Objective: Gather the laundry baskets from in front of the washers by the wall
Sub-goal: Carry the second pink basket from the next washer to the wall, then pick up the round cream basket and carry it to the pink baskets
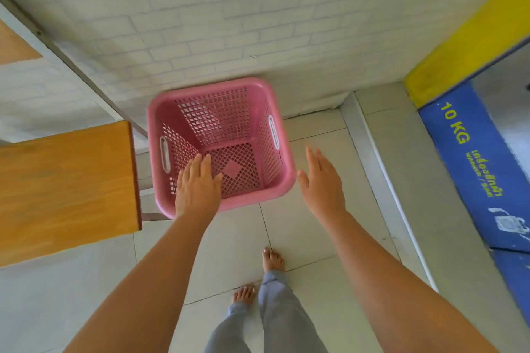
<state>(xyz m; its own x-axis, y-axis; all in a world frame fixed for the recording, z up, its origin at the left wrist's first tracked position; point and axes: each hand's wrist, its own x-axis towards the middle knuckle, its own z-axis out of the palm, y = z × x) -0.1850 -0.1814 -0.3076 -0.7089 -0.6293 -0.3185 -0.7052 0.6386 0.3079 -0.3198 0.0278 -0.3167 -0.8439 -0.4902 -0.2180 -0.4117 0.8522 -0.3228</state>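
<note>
A pink perforated laundry basket (266,112) stands empty on the tiled floor against the white brick wall. Slot handles show on its left and right walls. My left hand (196,186) hovers flat over the basket's near left rim, fingers together and extended, holding nothing. My right hand (322,180) is open with fingers spread, just right of the basket's near right corner and apart from it.
A wooden tabletop (66,186) juts in at the left, close beside the basket, with a grey metal frame leg (86,74) behind it. A blue washer front marked 10 KG (470,163) stands at the right under a yellow band. My bare feet (272,259) are on the floor below.
</note>
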